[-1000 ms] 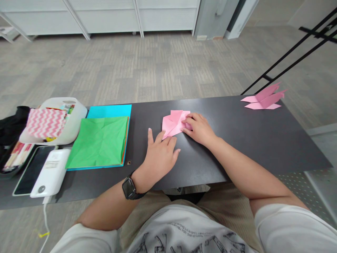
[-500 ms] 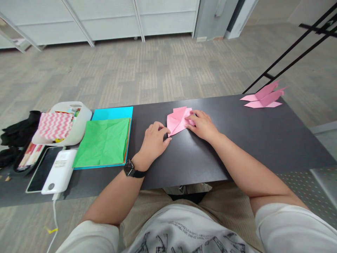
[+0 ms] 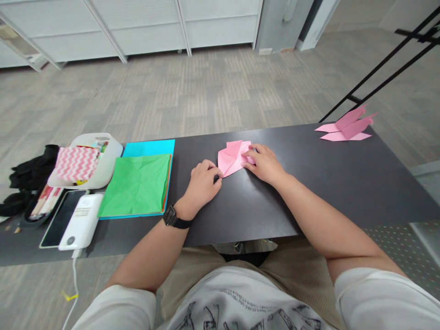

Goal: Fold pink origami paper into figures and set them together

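Note:
A piece of folded pink origami paper (image 3: 229,157) lies on the dark table in front of me, creased and partly opened into layers. My right hand (image 3: 263,164) grips its right side, with thumb and fingers on the paper covering that end. At the lower left corner of the paper is my left hand (image 3: 205,181), its fingers bent. A gap shows between its thumb and index finger, and the index fingertip is at or just beside the corner.
Left of my hands lies a stack of green paper (image 3: 137,185) over a blue sheet (image 3: 149,147). Farther left are a white basket (image 3: 112,160), a phone (image 3: 63,220) and a white power bank (image 3: 82,220) with a cable. Folded pink paper pieces (image 3: 349,128) stand at the far right.
The left thumb and index finger have shifted slightly down and left at the paper's corner. My right hand and the pink paper stay put. The view has turned slightly.

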The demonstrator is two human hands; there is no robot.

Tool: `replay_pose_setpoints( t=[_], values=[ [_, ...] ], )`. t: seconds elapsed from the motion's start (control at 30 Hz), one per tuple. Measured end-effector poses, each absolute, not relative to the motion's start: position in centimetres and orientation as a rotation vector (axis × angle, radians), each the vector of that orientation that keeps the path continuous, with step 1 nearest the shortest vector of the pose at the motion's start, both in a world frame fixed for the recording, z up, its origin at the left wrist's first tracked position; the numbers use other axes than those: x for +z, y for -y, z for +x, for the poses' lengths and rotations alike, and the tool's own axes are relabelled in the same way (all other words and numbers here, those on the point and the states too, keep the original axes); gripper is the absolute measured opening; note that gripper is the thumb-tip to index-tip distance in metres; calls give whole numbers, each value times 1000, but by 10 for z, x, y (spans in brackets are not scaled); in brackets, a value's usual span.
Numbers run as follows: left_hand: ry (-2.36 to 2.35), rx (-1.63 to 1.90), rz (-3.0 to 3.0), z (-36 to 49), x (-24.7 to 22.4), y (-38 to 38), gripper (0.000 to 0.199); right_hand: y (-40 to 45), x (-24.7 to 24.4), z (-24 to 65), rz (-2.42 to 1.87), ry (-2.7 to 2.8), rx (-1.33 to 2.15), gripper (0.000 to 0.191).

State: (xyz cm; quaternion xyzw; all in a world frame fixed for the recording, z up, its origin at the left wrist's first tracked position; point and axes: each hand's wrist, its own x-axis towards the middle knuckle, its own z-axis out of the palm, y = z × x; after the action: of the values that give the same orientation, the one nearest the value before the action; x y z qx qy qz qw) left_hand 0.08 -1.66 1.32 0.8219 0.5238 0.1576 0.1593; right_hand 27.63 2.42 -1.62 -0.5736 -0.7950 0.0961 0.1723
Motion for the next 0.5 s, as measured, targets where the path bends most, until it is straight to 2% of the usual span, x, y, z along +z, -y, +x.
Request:
replay_pose_setpoints(
  t=[0.3, 0.43, 0.5],
  values=[
    [-1509, 372, 2385, 0, 21, 21, 14, -26, -20, 278, -1616, 2255, 281, 34],
    [-1494, 466, 2486, 5, 30, 33, 29, -25, -18, 276, -1620, 2255, 263, 34],
    [-1400, 527, 2537, 12, 33, 44, 29, -24, -17, 275, -1630, 2257, 249, 35]
  ],
)
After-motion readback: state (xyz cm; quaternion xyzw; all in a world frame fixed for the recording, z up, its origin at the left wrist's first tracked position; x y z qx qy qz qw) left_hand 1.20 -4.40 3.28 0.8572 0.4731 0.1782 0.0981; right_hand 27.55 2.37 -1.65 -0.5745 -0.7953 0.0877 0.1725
